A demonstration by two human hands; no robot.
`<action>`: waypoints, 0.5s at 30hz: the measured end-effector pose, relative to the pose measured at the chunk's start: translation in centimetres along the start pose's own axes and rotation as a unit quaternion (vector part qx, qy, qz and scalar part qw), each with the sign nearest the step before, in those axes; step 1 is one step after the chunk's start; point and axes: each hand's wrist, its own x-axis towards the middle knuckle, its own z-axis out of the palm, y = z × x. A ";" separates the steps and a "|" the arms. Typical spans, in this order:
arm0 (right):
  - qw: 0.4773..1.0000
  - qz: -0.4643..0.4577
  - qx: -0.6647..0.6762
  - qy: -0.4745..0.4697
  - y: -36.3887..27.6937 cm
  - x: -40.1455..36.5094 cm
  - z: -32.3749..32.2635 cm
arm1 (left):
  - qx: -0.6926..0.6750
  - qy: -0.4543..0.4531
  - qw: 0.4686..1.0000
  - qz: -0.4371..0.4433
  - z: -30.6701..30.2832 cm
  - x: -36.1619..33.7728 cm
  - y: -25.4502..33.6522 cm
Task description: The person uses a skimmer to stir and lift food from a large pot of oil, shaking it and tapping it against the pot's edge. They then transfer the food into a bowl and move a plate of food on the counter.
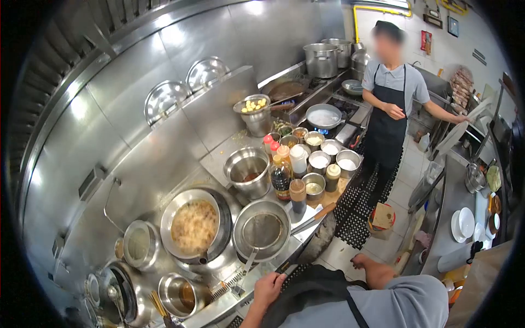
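Near the counter's front edge, my left hand (268, 288) has its fingers curled; what they close on, if anything, is hidden. My right hand (361, 262) hangs low by my side over the floor, fingers loosely bent with nothing visible in them. In front of me a wok (166, 218) holds bubbling brownish liquid (194, 225). Beside it a round mesh strainer (263, 230) rests over a steel pot (238, 247). A wooden-handled utensil (324, 212) lies across the counter edge. Closer to me stands a pot with brown liquid (185, 295), near some chopsticks (157, 304).
Seasoning tins (319, 159) and squeeze bottles (298, 194) crowd the counter to the right. A pan (324, 116) sits above a blue flame. Another person (389, 104) stands in the aisle, one arm stretched to the right-hand counter. Black mats (355, 218) cover part of the floor.
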 end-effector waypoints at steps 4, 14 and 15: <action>0.993 -0.054 -0.102 0.001 -1.4 1.3 1.0 | 0.044 0.005 0.998 0.054 2.2 0.4 -2.8; 0.992 -0.104 0.066 -0.008 -3.8 -7.6 5.2 | -0.009 -0.252 0.966 0.049 -1.8 1.3 6.9; 0.989 -0.093 0.112 -0.011 -2.9 -9.0 5.4 | -0.012 -0.267 0.961 0.065 -1.6 2.4 7.0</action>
